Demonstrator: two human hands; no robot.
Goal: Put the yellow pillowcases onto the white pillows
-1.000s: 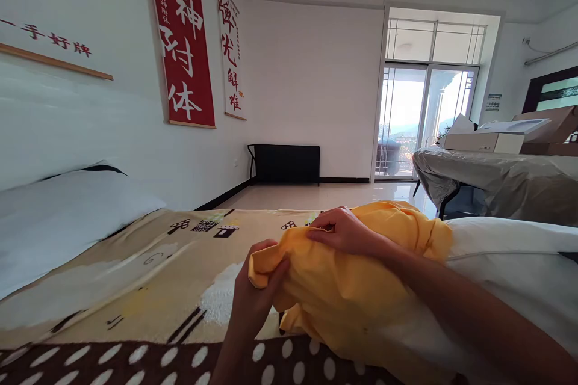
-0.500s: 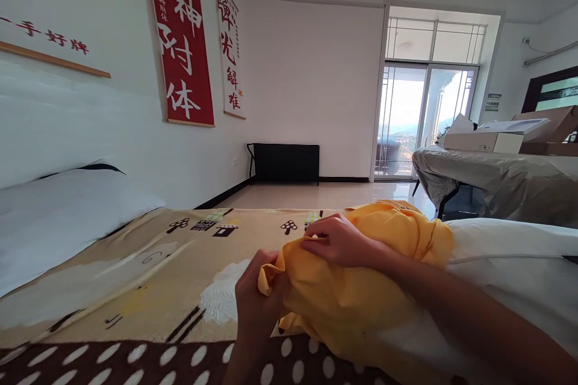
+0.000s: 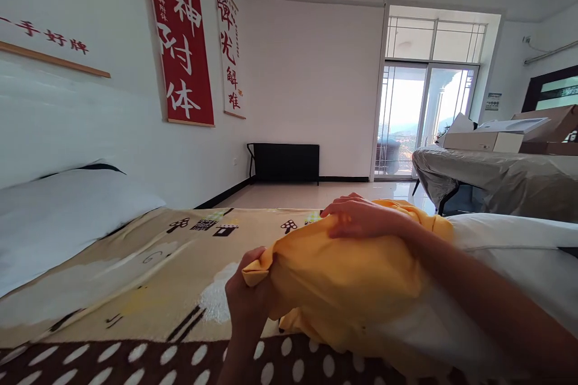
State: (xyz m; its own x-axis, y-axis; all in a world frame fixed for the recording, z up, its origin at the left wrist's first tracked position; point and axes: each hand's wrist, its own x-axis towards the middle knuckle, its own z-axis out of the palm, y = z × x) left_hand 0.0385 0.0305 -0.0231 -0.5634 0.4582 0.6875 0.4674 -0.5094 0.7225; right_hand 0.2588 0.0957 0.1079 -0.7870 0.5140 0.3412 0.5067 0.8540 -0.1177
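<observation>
A yellow pillowcase [image 3: 343, 283] is partly pulled over a white pillow [image 3: 510, 252] that lies on the bed's patterned blanket [image 3: 149, 277]. My left hand [image 3: 246, 301] is closed on the pillowcase's near corner, pinching the bunched cloth. My right hand [image 3: 361, 219] rests on top of the yellow cloth at its far edge, fingers curled over it and slightly blurred.
A second white pillow [image 3: 63, 216] lies at the left by the wall. Red and white calligraphy scrolls [image 3: 183, 42] hang above. A covered table [image 3: 497, 177] with cardboard boxes [image 3: 492, 139] stands at the right. A black bench [image 3: 286, 162] and glass doors [image 3: 424, 120] lie beyond.
My right hand has moved up and away along the top of the pillowcase, stretching the yellow cloth smoother over the pillow. My left hand keeps its grip on the near corner.
</observation>
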